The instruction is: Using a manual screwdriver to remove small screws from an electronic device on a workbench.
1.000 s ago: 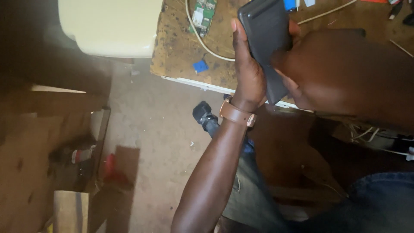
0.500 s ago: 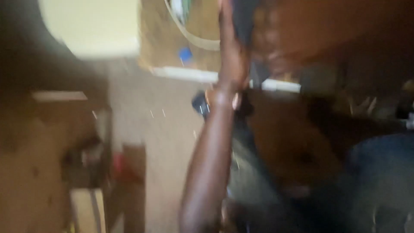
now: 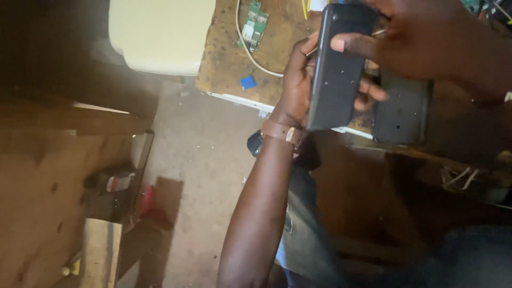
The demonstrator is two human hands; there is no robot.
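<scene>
My left hand point(image 3: 296, 80), with a brown strap on its wrist, grips a dark flat phone-like device point(image 3: 337, 69) held upright over the edge of a worn wooden bench point(image 3: 224, 64). My right hand point(image 3: 426, 37) comes in from the upper right, its thumb pressed on the top of the same device and its other fingers behind it. A second dark flat panel point(image 3: 401, 109) lies on the bench just right of the device.
A green circuit board point(image 3: 253, 24), a white cable point(image 3: 248, 50) and a small blue piece point(image 3: 248, 81) lie on the bench. A pale cream seat point(image 3: 160, 34) stands to its left. Below are a dirt floor point(image 3: 205, 160), a wooden box point(image 3: 96, 250) and a red object point(image 3: 146, 200).
The view went through a blur and shifted. The device now stands more upright, with my right thumb on its top, and the second dark panel has come into view.
</scene>
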